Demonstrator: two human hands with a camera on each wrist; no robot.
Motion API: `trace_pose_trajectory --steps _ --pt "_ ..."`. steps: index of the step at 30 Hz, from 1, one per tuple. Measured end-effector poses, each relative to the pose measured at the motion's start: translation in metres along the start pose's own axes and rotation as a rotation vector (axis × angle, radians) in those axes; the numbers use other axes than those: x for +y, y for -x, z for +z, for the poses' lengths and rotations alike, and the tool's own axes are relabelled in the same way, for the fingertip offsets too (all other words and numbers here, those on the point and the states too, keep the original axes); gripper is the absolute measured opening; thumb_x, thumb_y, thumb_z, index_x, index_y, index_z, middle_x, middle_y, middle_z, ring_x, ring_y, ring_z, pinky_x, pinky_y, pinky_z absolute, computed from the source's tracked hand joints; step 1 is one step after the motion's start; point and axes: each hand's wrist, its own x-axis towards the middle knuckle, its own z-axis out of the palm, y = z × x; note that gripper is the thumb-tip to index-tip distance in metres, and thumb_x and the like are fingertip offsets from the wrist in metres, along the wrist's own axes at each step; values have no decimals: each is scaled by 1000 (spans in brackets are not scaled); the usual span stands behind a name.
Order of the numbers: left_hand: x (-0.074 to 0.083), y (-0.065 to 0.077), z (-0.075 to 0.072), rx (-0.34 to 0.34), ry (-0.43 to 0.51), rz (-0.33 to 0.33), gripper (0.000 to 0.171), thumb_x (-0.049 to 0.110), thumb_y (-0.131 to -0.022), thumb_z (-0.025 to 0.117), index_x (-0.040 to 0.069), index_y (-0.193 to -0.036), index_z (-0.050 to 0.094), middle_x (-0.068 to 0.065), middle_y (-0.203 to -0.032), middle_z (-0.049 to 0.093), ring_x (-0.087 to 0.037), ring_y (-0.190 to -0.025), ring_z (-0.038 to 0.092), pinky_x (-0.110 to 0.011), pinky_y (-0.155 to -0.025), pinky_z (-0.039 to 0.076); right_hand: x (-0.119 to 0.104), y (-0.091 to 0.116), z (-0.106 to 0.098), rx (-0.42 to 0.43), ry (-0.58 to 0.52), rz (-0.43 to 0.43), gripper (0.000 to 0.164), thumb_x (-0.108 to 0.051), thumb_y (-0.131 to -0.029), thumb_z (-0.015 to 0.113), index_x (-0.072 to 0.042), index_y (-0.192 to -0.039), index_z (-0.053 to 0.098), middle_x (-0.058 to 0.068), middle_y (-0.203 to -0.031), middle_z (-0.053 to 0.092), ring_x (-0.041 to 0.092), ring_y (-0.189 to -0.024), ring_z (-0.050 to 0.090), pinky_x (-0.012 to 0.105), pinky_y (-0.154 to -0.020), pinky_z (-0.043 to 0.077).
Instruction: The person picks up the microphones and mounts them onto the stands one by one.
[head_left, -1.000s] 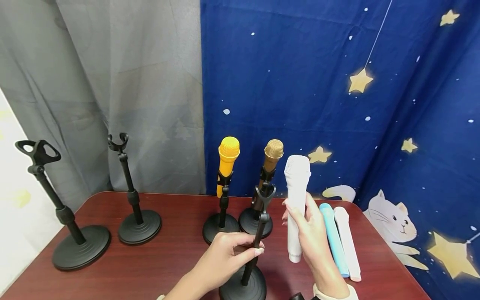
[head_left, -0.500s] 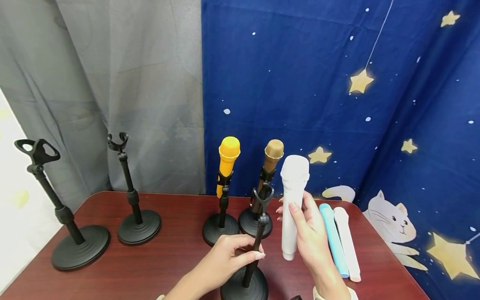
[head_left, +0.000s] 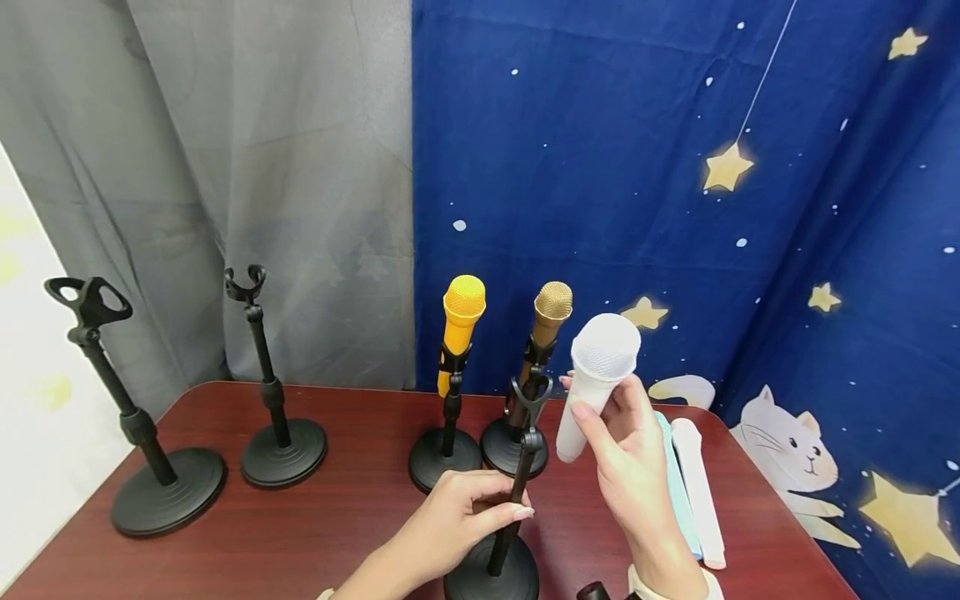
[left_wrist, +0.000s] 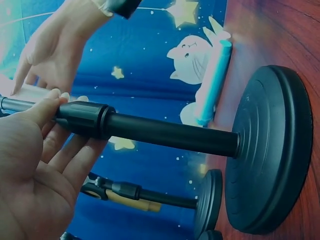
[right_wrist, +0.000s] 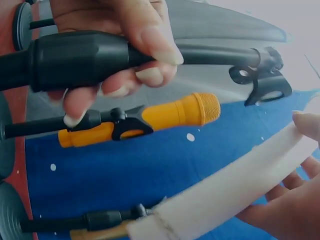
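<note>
While left hand (head_left: 463, 515) grips black stand (left_wrist: 172, 133), right hand (head_left: 628, 446) holds white microphone (head_left: 594, 385) beside it.

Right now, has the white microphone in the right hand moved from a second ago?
Yes. In the head view, against the gold microphone, the held white microphone has tilted: its lower end has swung up and leftward.

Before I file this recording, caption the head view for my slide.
Left hand grips an empty black round-based stand; right hand holds a white mesh-headed microphone beside the stand's clip.
</note>
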Motion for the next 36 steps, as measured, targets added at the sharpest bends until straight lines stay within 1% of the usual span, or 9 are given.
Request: trace_pose_trajectory --steps 6,8,13,20,26,30,32,34,36 --pt "0 1 2 12 -9 27 16 31 -96 69 18 -98 77 -1 -93 78 2 -83 67 -22 -73 60 1 -8 13 20 -105 -171 49 14 -93 60 1 -139 51 7 -131 67 17 -124 64 21 -104 50" --pt "0 0 2 8 -14 27 17 32 -96 69 18 -99 77 -1 -93 78 3 -83 67 -22 -74 60 0 -10 17 23 -139 -202 47 14 -93 59 1 -138 52 7 -130 68 18 -123 65 22 -103 51" --pt "1 0 2 -8 -34 21 17 34 -96 68 19 -98 77 0 -89 76 3 -80 63 -21 -72 58 -3 -13 26 0 -147 -225 45 13 -94 58 4 -138 50 8 -131 67 18 -125 65 24 -104 51" --pt "2 0 0 -34 -37 6 17 35 -98 65 21 -98 76 -8 -91 76 3 -81 63 -21 -72 57 -8 -18 32 -1 -163 -238 43 11 -96 56 5 -138 50 9 -130 67 19 -124 65 25 -106 50" --pt "3 2 -2 -29 -56 -1 17 35 -99 65 22 -97 76 0 -86 74 3 -77 61 -21 -69 56 -11 -24 42 -39 -147 -308 41 12 -95 58 7 -135 54 3 -129 69 17 -127 63 26 -109 48" --pt "4 2 -2 -26 -53 15 17 35 -98 65 20 -96 75 -1 -85 73 4 -77 61 -20 -69 57 -11 -26 49 -97 -89 -353 38 11 -94 60 12 -132 55 6 -129 68 24 -129 60 28 -110 47" --pt "3 1 -2 -26 -50 43 18 33 -97 66 18 -96 75 -2 -85 73 5 -77 61 -20 -69 57 -10 -25 52 -119 -57 -371 37 9 -94 62 14 -130 54 7 -128 68 25 -127 60 27 -109 48" --pt "2 1 -2 -30 -50 64 18 32 -97 66 17 -96 75 -3 -84 73 5 -77 60 -19 -68 57 -9 -24 54 -130 -41 -381 36 7 -95 61 15 -129 53 4 -128 68 25 -127 59 27 -110 46" --pt "2 2 -2 -32 -50 70 17 32 -97 66 17 -97 75 -4 -85 73 5 -78 60 -19 -68 57 -6 -23 55 -131 -34 -375 34 3 -97 61 13 -128 53 -1 -128 68 20 -125 60 27 -110 45"
